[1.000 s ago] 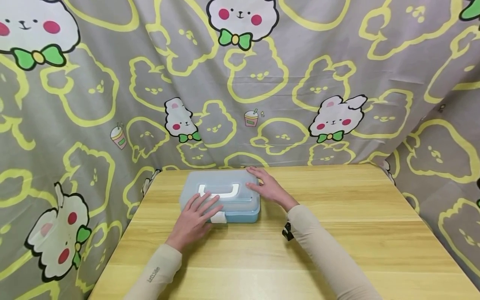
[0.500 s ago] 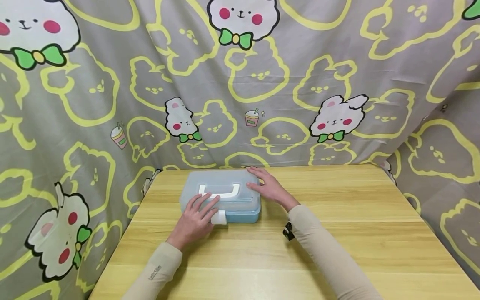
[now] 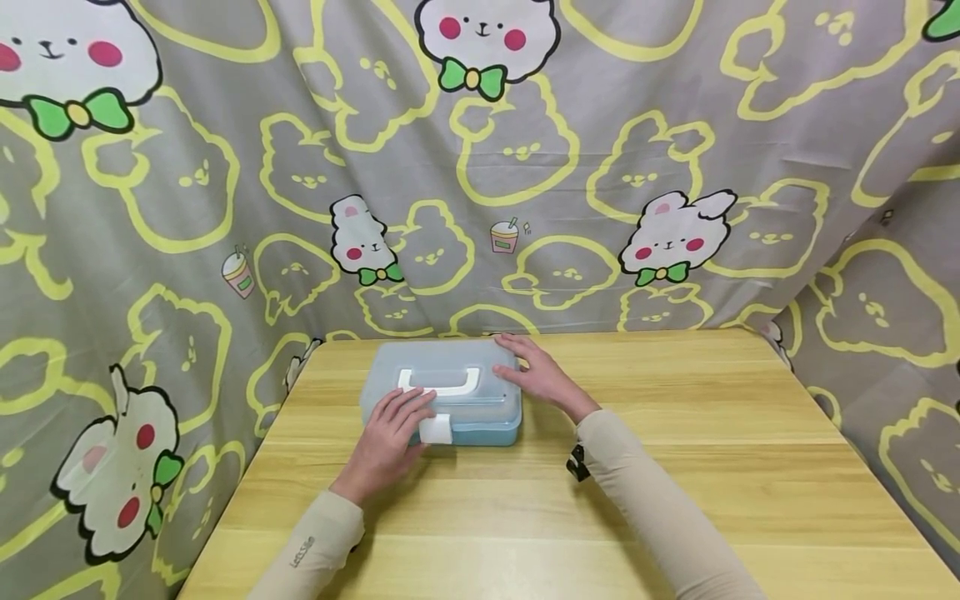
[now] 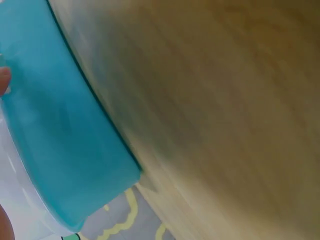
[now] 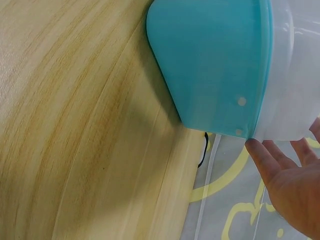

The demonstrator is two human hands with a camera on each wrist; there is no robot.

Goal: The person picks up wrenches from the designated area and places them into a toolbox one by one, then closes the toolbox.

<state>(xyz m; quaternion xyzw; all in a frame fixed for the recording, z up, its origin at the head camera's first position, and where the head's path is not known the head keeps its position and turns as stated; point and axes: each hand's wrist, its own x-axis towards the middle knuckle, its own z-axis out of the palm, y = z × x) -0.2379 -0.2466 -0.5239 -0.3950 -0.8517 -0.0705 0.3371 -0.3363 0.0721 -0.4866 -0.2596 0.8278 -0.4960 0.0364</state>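
A box [image 3: 487, 433] with a blue base, a frosted lid [image 3: 442, 354], a white handle [image 3: 468, 383] and a white front latch [image 3: 437, 429] stands at the back of the table, lid down. My left hand [image 3: 386, 442] lies at its front left, fingers together over the lid's front edge; the left wrist view shows the thumb [image 4: 4, 80] on the latch. My right hand [image 3: 543, 379] rests on the back right corner, thumb on the lid. In the right wrist view its fingers [image 5: 265, 157] reach straight to the back edge of the box.
The wooden table [image 3: 600, 517] carries the box near its far edge. A grey curtain [image 3: 570, 158] printed with yellow outlines and white bears hangs close behind it and along both sides. A small black piece [image 3: 577, 463] sits under the right wrist.
My left hand's spread fingers have drawn together and shifted slightly left, uncovering more of the latch. The right hand and the box have stayed in place.
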